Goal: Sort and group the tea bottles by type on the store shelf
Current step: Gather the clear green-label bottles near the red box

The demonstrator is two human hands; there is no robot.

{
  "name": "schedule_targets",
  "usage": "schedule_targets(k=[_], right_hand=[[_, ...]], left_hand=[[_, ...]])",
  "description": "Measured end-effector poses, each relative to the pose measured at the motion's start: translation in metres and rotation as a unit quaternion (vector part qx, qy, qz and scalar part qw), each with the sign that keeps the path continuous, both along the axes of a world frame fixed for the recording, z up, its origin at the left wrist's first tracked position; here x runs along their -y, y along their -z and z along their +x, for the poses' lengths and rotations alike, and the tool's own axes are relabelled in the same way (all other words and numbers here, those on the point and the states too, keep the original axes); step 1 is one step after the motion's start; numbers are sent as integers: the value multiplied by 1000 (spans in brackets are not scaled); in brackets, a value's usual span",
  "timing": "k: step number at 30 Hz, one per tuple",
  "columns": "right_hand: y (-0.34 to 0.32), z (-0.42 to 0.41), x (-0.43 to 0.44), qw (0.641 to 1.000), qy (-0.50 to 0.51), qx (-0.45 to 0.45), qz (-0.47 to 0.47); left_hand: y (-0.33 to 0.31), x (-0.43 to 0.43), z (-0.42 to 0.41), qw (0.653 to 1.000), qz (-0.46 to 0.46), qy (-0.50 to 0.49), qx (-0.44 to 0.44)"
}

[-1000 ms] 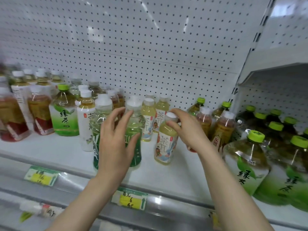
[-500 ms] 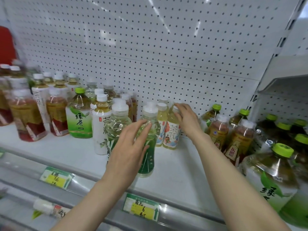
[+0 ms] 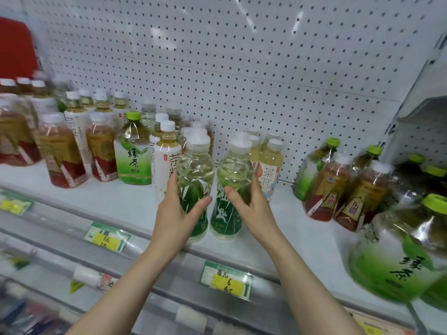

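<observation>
Two green-labelled bottles stand upright, side by side, near the shelf's [image 3: 130,201] front edge. Our left hand [image 3: 176,218] grips the left bottle [image 3: 194,172] and our right hand [image 3: 254,209] grips the right bottle [image 3: 233,170], with fingers [image 3: 257,183] clamped round each.

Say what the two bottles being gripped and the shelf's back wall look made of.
Left-hand bottle and right-hand bottle: likely clear glossy plastic; pale tea shows through, highlights glint; green film labels. Back wall: white perforated panel, probably painted metal; regular holes, faint sheen.
</observation>
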State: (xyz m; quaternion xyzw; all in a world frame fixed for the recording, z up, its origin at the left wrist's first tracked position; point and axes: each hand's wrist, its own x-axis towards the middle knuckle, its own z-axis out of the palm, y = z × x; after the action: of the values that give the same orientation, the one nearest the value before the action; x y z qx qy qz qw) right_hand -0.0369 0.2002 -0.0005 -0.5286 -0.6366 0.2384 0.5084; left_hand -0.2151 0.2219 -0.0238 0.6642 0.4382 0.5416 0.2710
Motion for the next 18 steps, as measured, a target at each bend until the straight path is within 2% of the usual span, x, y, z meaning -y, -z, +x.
schedule_targets(k=[5, 11, 14, 18], right_hand=[[0, -14, -4, 997, 17, -69, -7], [-15, -35, 0, 992, 27, -117, 24], [-24, -52, 2, 988, 17, -151, -23], [-29, -90, 2, 979, -52, -189, -65]], left_hand=[[-8, -6, -10, 997, -16, 53, 61], [-21, 5, -42, 991, -35, 47, 119], [-25, 15, -66, 984, -69, 35, 160], [-24, 41, -99, 979, -58, 19, 193]])
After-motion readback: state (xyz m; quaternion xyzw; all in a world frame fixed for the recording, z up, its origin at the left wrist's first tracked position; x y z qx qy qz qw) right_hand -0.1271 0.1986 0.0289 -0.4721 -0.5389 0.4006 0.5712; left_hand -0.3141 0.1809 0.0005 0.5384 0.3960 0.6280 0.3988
